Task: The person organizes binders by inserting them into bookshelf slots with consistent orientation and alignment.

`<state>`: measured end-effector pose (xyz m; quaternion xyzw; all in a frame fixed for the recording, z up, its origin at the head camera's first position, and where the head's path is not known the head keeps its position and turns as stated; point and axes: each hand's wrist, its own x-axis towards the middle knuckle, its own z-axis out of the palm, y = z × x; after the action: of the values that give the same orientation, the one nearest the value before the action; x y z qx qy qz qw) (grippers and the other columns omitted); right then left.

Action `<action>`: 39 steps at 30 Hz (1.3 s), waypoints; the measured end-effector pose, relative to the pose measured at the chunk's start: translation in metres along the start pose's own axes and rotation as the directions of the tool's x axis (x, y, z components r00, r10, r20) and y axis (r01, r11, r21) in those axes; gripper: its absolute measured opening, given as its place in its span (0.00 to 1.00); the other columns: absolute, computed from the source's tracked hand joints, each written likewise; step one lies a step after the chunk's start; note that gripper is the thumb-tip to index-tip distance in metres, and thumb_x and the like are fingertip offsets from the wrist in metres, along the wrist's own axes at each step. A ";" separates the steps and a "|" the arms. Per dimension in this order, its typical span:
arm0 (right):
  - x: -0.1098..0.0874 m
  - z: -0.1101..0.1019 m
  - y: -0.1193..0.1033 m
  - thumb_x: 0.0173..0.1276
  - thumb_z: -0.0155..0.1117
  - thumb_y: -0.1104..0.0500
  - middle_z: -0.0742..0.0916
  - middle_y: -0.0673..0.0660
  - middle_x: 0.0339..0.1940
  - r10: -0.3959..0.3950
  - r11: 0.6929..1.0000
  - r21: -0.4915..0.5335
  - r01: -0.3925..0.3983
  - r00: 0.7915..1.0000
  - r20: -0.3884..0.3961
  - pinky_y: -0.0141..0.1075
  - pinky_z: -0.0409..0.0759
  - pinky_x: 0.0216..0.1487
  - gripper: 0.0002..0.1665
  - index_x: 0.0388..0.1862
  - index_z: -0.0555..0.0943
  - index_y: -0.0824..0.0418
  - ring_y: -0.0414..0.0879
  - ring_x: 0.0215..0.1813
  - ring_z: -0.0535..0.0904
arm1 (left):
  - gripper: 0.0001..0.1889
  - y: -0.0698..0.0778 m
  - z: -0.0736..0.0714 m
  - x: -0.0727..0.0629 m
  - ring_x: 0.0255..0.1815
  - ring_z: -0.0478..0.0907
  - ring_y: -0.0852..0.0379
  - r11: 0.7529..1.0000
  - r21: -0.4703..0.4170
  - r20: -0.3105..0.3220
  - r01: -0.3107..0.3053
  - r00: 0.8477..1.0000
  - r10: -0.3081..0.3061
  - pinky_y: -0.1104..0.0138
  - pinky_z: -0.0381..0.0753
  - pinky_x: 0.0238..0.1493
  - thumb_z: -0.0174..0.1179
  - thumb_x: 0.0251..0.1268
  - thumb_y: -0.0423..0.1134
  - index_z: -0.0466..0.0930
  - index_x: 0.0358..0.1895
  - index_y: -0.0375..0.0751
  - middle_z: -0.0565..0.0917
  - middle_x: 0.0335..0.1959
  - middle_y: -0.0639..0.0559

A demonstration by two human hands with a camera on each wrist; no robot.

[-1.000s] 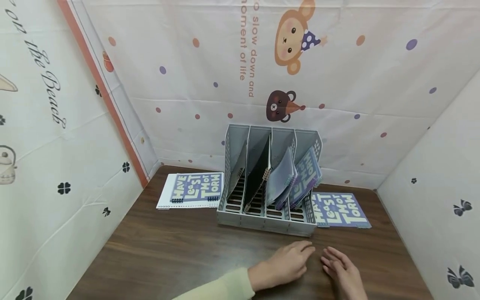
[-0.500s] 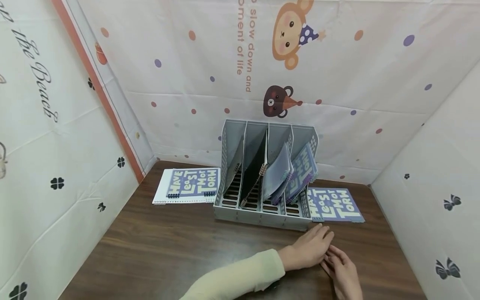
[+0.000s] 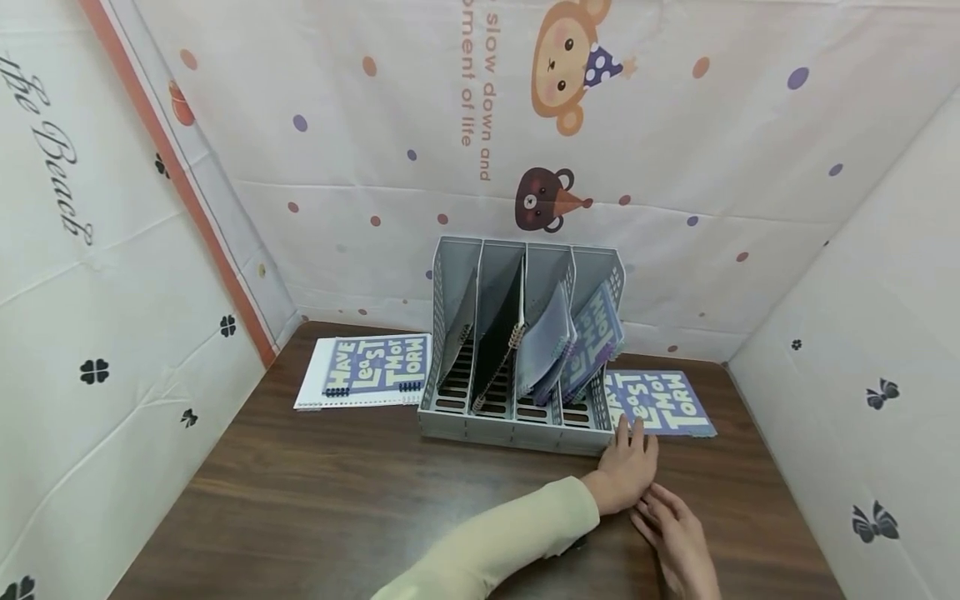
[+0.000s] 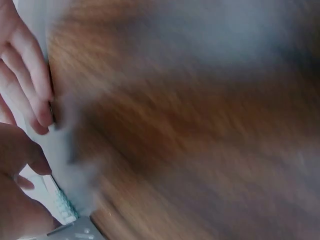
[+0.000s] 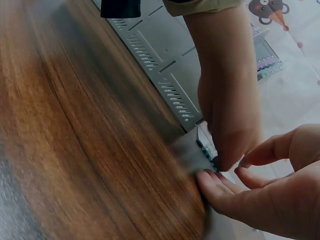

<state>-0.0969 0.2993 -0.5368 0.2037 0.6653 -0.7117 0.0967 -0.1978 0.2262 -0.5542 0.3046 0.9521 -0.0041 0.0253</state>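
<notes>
In the head view my left hand reaches across to the right, fingers extended and spread, fingertips over the near left corner of a blue-purple spiral notebook with large pale lettering. That notebook lies flat beside a grey file organizer. Just below the left wrist is my right hand, its fingers loosely bent and nothing visible in its grasp. The right wrist view has the right hand's thumb and fingers close to the left hand, near the notebook's teal binding. Much of the left wrist view is blurred.
Four-slot dividers are not all alike in load: a grey notebook, a black one, and pale and lettered ones lean inside. Left of the organizer, a lettered notebook lies on a white one. Printed cloth walls surround the table.
My left hand has moved right and forward, from before the organizer to the right-hand notebook. The right hand stays nearly in place. The head view has shifted slightly.
</notes>
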 end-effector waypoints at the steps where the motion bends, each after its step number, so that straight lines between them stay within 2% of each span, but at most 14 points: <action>1: 0.001 -0.001 -0.001 0.85 0.32 0.61 0.55 0.76 0.79 -0.004 1.000 -0.009 0.004 1.000 0.000 0.33 0.77 0.62 0.33 0.81 0.41 0.72 0.23 0.46 0.78 | 0.28 0.001 0.000 0.001 0.81 0.49 0.44 1.000 -0.004 -0.002 0.013 1.000 -0.013 0.67 0.66 0.71 0.49 0.81 0.50 0.58 0.79 0.52 0.54 0.81 0.47; 5: 0.003 -0.007 -0.008 0.85 0.32 0.62 0.57 0.75 0.79 -0.014 0.999 -0.034 0.013 0.999 -0.038 0.29 0.76 0.61 0.33 0.82 0.41 0.72 0.20 0.46 0.76 | 0.25 0.004 0.001 0.005 0.80 0.53 0.47 0.996 -0.040 0.002 0.075 0.997 -0.075 0.68 0.66 0.70 0.45 0.83 0.47 0.59 0.78 0.52 0.59 0.78 0.48; 8: 0.005 -0.015 -0.013 0.84 0.33 0.62 0.57 0.74 0.80 -0.012 0.999 -0.044 0.009 0.997 -0.070 0.27 0.75 0.62 0.34 0.82 0.40 0.71 0.20 0.47 0.76 | 0.26 0.004 0.000 0.008 0.76 0.58 0.52 0.996 -0.038 0.018 0.080 0.997 -0.079 0.67 0.68 0.68 0.49 0.81 0.46 0.59 0.78 0.52 0.64 0.74 0.53; 11: 0.008 -0.022 -0.018 0.84 0.33 0.61 0.57 0.74 0.80 -0.015 0.998 -0.057 0.009 0.996 -0.091 0.27 0.75 0.61 0.34 0.82 0.41 0.70 0.20 0.47 0.75 | 0.25 0.004 -0.001 0.009 0.69 0.64 0.56 0.999 0.008 0.025 0.043 0.999 -0.043 0.65 0.71 0.66 0.51 0.80 0.46 0.62 0.76 0.54 0.68 0.68 0.58; 16: 0.012 -0.032 -0.023 0.85 0.33 0.59 0.56 0.73 0.81 -0.004 0.999 -0.051 -0.002 0.993 -0.116 0.27 0.76 0.61 0.34 0.83 0.41 0.69 0.20 0.46 0.76 | 0.16 0.005 -0.004 0.012 0.59 0.68 0.58 0.994 0.110 0.019 -0.020 1.000 0.019 0.65 0.75 0.57 0.52 0.80 0.46 0.74 0.66 0.58 0.71 0.56 0.60; 22: 0.015 -0.035 -0.024 0.85 0.32 0.58 0.55 0.72 0.81 0.010 1.000 -0.020 -0.012 0.993 -0.116 0.27 0.75 0.62 0.35 0.82 0.39 0.69 0.21 0.46 0.77 | 0.12 0.007 -0.005 0.010 0.58 0.72 0.54 0.988 0.138 0.039 -0.074 0.997 0.069 0.64 0.79 0.50 0.54 0.79 0.46 0.80 0.58 0.64 0.75 0.57 0.60; 27: 0.016 -0.037 -0.021 0.84 0.30 0.59 0.54 0.73 0.81 0.007 1.000 0.024 -0.004 0.992 -0.129 0.28 0.76 0.61 0.34 0.82 0.38 0.70 0.24 0.46 0.79 | 0.11 0.004 -0.005 0.008 0.50 0.77 0.58 0.981 0.143 -0.024 -0.134 0.990 0.139 0.65 0.83 0.39 0.55 0.78 0.44 0.81 0.57 0.61 0.80 0.52 0.60; 35: 0.020 -0.044 -0.021 0.84 0.27 0.59 0.53 0.74 0.80 -0.007 0.998 0.066 0.016 0.991 -0.134 0.29 0.74 0.64 0.34 0.81 0.35 0.72 0.23 0.45 0.77 | 0.08 -0.004 -0.008 -0.004 0.38 0.82 0.62 0.984 0.063 -0.130 -0.170 0.976 0.176 0.70 0.82 0.30 0.55 0.78 0.47 0.78 0.52 0.54 0.82 0.44 0.60; 37: 0.021 -0.046 -0.021 0.84 0.26 0.58 0.53 0.74 0.80 -0.005 0.997 0.079 0.016 0.991 -0.135 0.30 0.71 0.66 0.35 0.81 0.34 0.71 0.23 0.46 0.77 | 0.07 -0.006 -0.008 -0.009 0.35 0.82 0.63 0.981 0.056 -0.159 -0.188 0.968 0.195 0.72 0.81 0.28 0.55 0.77 0.47 0.78 0.51 0.53 0.83 0.41 0.59; 39: 0.022 -0.047 -0.020 0.84 0.26 0.57 0.53 0.73 0.81 -0.001 0.996 0.094 0.013 0.991 -0.134 0.31 0.69 0.69 0.35 0.81 0.33 0.70 0.27 0.53 0.76 | 0.07 -0.008 -0.008 -0.015 0.34 0.82 0.63 0.976 0.057 -0.190 -0.210 0.957 0.217 0.73 0.80 0.27 0.56 0.76 0.46 0.78 0.50 0.51 0.83 0.40 0.58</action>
<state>-0.1175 0.3503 -0.5292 0.2529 0.6367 -0.7274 0.0397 -0.1909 0.2110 -0.5460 0.4050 0.9113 0.0111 -0.0734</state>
